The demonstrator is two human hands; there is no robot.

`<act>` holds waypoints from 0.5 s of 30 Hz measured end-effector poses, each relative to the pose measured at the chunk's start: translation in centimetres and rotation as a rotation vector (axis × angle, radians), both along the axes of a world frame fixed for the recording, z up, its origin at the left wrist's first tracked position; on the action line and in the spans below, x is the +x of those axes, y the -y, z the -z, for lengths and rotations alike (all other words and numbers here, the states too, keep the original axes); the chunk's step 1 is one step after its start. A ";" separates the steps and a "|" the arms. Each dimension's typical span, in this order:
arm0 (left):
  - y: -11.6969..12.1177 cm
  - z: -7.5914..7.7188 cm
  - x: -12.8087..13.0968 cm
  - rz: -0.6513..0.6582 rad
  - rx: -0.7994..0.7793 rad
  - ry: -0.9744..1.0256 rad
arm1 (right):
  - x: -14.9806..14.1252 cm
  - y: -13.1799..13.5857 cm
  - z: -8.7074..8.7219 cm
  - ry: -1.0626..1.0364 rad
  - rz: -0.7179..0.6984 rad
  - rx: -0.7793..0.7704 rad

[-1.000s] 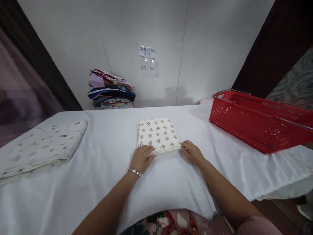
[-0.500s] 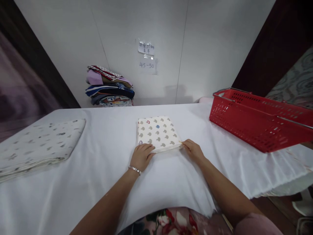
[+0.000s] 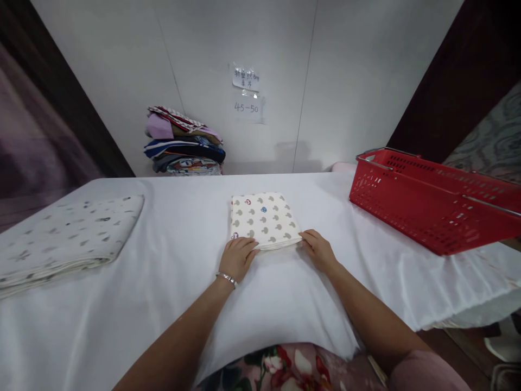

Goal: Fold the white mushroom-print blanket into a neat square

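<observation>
A small folded cloth [image 3: 266, 217], cream with grey mushrooms and a few red, blue and purple ones, lies flat in the middle of the white-covered table. My left hand [image 3: 238, 258], with a silver bracelet at the wrist, grips its near left corner, fingers on top and thumb at the front edge. At the near right corner, my right hand [image 3: 318, 250] pinches the cloth between thumb and fingers. The layered front edge of the cloth shows between the two hands.
To the left lies a larger folded white cloth [image 3: 77, 233] with small dark prints. A red plastic basket [image 3: 431, 201] with metal handles stands on the right. A pile of folded fabrics [image 3: 185, 141] rises at the back against the wall, left of paper signs [image 3: 246, 108]. White sheeting [image 3: 171, 315] covers the table.
Both hands stay at the near corners of the mushroom cloth. The fingers of my right hand have shifted slightly over its corner. The view has moved a little.
</observation>
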State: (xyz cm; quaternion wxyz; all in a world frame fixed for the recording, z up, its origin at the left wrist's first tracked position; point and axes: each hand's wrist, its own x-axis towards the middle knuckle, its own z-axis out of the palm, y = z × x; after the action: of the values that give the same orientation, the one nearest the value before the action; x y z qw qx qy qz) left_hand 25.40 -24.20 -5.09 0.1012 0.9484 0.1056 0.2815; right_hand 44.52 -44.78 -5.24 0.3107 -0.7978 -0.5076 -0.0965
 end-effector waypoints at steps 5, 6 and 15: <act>0.2 -0.2 0.0 0.019 0.012 -0.001 | 0.1 0.0 0.1 -0.025 0.034 0.017; 0.2 -0.2 0.0 0.023 0.015 -0.006 | 0.2 0.0 0.1 -0.027 0.035 0.013; 0.3 -0.1 0.7 -0.055 -0.045 0.014 | -0.1 0.0 0.2 0.026 -0.111 0.039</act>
State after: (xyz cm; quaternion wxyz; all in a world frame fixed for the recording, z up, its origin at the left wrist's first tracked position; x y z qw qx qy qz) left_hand 26.11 -24.45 -4.97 0.1152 0.9406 0.1373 0.2885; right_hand 44.39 -44.80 -5.42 0.3241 -0.7610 -0.5532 -0.0993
